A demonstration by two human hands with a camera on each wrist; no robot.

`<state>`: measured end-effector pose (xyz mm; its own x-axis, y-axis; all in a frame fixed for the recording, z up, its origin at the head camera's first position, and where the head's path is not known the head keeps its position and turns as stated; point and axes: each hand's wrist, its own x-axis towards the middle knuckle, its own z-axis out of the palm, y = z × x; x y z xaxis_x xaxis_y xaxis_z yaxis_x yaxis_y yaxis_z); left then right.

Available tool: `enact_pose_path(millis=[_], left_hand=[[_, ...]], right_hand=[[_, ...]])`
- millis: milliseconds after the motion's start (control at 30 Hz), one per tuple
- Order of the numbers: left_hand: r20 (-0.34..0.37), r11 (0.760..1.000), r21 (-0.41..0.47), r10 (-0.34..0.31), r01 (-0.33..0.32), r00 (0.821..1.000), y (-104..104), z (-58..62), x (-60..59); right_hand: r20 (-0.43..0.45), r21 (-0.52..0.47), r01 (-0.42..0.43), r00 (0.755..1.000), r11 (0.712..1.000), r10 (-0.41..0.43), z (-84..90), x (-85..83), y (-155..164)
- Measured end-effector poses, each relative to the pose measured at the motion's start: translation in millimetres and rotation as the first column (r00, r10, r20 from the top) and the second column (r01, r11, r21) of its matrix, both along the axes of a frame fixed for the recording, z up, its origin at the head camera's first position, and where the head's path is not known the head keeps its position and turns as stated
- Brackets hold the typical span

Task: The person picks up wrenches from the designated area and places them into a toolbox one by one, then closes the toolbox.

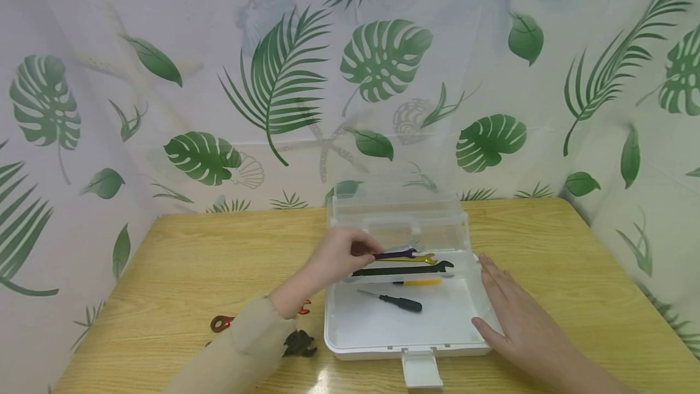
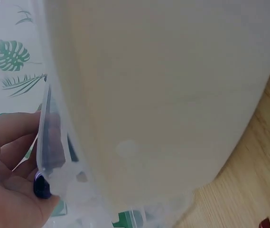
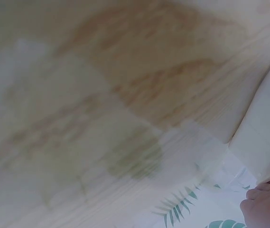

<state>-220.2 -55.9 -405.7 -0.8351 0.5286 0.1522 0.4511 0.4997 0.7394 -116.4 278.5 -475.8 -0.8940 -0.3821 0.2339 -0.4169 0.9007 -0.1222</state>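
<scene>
A white toolbox [image 1: 377, 338] with a clear lid [image 1: 437, 233] stands open on the table. My left hand [image 1: 338, 254] pinches a purple wrench [image 1: 401, 254] at the box's upper tray, its jaw end pointing right; its rounded end [image 2: 41, 186] shows by the fingers in the left wrist view. Around it in the tray lie a silver wrench [image 1: 409, 246], a gold wrench [image 1: 429, 258] and a black wrench [image 1: 404, 270]. Fingers straight, my right hand [image 1: 519, 318] rests against the box's right side. On the box floor lies a black-handled screwdriver [image 1: 403, 303].
A yellow-handled item [image 1: 425, 282] lies partly under the tray. Left of the box, a red wrench [image 1: 221, 323] and a black object [image 1: 299, 343] are partly hidden by my left sleeve [image 1: 246, 345]. The box's latch [image 1: 422, 369] hangs down in front. A leaf-patterned curtain [image 1: 295, 169] stands behind the table.
</scene>
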Motion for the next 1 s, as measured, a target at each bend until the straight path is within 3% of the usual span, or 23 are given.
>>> enact_pose_path(millis=[333, 767, 1000], left_hand=[[0.022, 0.999, -0.012, -0.032, 0.033, 0.999, 13.1, -4.6, -3.4], [-0.012, 0.997, -0.055, -0.05, 0.049, 0.999, 23.1, -10.3, -3.9], [-0.019, 0.998, -0.05, -0.049, 0.048, 0.999, 25.8, -10.1, -5.7]], right_hand=[[0.046, -0.003, 0.017, 0.999, 1.0, -0.017, 3.0, 1.1, -0.6], [0.031, -0.001, 0.013, 0.999, 1.0, -0.013, 0.4, 0.2, -0.3], [-0.024, -0.007, -0.009, 1.0, 1.0, 0.009, -2.0, 0.8, 1.2]])
